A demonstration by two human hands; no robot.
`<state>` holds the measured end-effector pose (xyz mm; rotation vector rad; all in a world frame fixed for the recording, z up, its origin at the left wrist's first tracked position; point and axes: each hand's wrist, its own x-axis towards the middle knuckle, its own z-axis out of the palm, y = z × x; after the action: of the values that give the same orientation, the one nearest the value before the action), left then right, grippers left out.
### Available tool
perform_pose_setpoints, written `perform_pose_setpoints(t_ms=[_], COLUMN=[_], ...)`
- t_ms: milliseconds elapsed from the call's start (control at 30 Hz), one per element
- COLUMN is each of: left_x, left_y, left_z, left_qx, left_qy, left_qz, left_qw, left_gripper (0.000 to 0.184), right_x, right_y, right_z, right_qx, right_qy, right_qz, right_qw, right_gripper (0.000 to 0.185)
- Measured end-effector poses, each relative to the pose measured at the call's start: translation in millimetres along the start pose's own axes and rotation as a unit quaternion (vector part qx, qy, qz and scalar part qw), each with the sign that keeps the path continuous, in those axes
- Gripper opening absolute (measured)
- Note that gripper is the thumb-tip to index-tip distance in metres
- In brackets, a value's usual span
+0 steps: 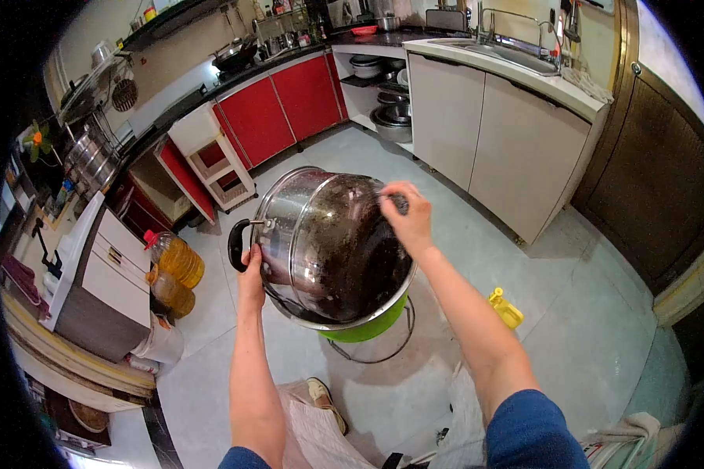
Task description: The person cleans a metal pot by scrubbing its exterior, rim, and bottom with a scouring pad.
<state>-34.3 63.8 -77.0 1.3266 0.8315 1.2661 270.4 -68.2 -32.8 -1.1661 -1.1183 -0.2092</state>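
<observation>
A large stainless steel pot (301,223) lies tilted on its side, its blackened, sooty base turned toward my right hand. My left hand (252,270) grips the pot's side just below its black loop handle (238,245). At the upper right of the base, my right hand (411,213) is closed around a dark, wiry scrubber (400,203), pressed near the pot's edge. Fingers hide most of the scrubber. Beneath the pot stands a bright green basin (360,331), with a round wire stand (383,356) around its foot.
A yellow bottle (506,309) is on the tiled floor to the right. Two large oil jugs (178,258) stand at left by a white bucket (163,342). Red cabinets (278,105) and a pale sink cabinet (493,133) line the back. A brown door (649,156) is at right.
</observation>
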Motion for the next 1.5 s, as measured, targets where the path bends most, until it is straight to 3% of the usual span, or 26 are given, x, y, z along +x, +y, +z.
perform_pose_setpoints(t_ms=[33, 100, 233, 300, 400, 433, 567, 633, 767, 833, 933, 967, 1067, 1167, 1300, 1433, 1467, 1500], left_x=[0, 2, -4, -3, 1, 1, 5, 2, 4, 3, -4, -3, 0, 4, -3, 0, 2, 3], left_y=[0, 2, 5, 5, 2, 2, -8, -2, -3, -2, 6, 6, 3, 0, 5, 5, 4, 4], left_z=[1, 3, 6, 5, 1, 2, -6, 1, -3, -1, 5, 5, 0, -1, 3, 4, 4, 4], left_qx=[-0.001, 0.0, -0.009, -0.009, -0.026, -0.028, -0.05, -0.047, -0.04, -0.025, -0.032, -0.032, -0.04, -0.048, -0.02, -0.022, -0.022, -0.024], left_qy=[-0.002, -0.005, 0.021, 0.02, -0.015, -0.009, -0.017, -0.02, -0.031, 0.006, 0.009, 0.009, -0.014, -0.017, -0.014, -0.007, -0.008, -0.009], left_qz=[0.012, 0.023, 0.003, 0.002, 0.002, 0.005, -0.018, -0.008, 0.002, -0.001, 0.006, 0.006, -0.01, -0.011, -0.009, -0.02, -0.018, -0.004], left_qw=[1.0, 1.0, 1.0, 1.0, 1.0, 1.0, 0.998, 0.999, 0.999, 1.0, 0.999, 0.999, 0.999, 0.999, 1.0, 1.0, 1.0, 1.0], left_gripper=[0.024, 0.023, 0.022, 0.021, 0.021, 0.021, 0.021, 0.021, 0.018, 0.018, 0.017, 0.017, 0.018, 0.02, 0.021, 0.021, 0.021, 0.021], right_x=[-2, -10, -1, -2, -1, -2, -3, -4, -4, -4, 0, -1, 2, -4, 6, 4, -1, 2], right_y=[12, 27, -44, -32, 5, 10, -34, -33, 17, 1, -47, -47, -5, 30, -35, 15, 34, 29], right_z=[-5, -5, 6, 7, -2, 1, 7, 5, 0, 4, 10, 9, 5, 3, 15, 8, 5, 6], right_qx=[-0.024, -0.049, 0.029, 0.057, -0.051, -0.05, 0.04, 0.051, -0.028, -0.006, 0.049, 0.043, 0.016, -0.046, 0.039, 0.014, -0.02, -0.019], right_qy=[-0.003, -0.007, -0.051, -0.023, 0.013, 0.014, -0.033, -0.046, 0.001, 0.008, -0.058, -0.062, 0.009, -0.008, -0.047, 0.019, 0.014, 0.015], right_qz=[0.073, 0.124, -0.101, -0.091, 0.117, 0.116, -0.066, -0.077, 0.097, 0.084, -0.096, -0.101, 0.03, 0.144, -0.096, 0.05, 0.133, 0.134], right_qw=[0.997, 0.991, 0.993, 0.994, 0.992, 0.992, 0.996, 0.995, 0.995, 0.996, 0.992, 0.992, 0.999, 0.989, 0.994, 0.998, 0.991, 0.991], right_gripper=[0.01, 0.01, 0.013, 0.011, 0.01, 0.01, 0.01, 0.011, 0.011, 0.011, 0.012, 0.013, 0.01, 0.011, 0.011, 0.009, 0.009, 0.009])
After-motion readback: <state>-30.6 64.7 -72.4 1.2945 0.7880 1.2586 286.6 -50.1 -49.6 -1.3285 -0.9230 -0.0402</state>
